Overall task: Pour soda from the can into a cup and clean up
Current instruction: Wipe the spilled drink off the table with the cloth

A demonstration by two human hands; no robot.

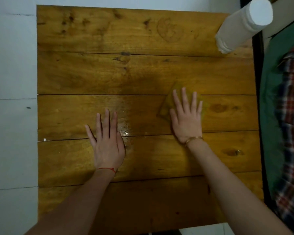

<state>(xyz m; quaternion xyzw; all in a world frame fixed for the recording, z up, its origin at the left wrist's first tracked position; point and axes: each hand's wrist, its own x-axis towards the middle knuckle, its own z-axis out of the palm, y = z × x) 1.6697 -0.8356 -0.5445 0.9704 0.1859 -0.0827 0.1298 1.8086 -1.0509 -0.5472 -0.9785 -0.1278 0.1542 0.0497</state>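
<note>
So no can or cup was anywhere in view, which made me think this was the clean-up half. The right hand (pixel 187 116) lay flat with straight fingers pressing a yellowish cloth (pixel 165 107) onto the wooden table (pixel 143 39), nothing curled round it. The left hand (pixel 107 141) was flat on the table too, fingers spread, holding nothing. The bit that mattered: a shiny wet patch (pixel 126 131) sat just beside the left hand's thumb side, between the two hands, so it lay to the left of the cloth and a little nearer the person. The cloth hand would need to sweep leftward to reach it, I reckon. A white paper towel roll (pixel 243 26) stood at the far right corner, well apart.
</note>
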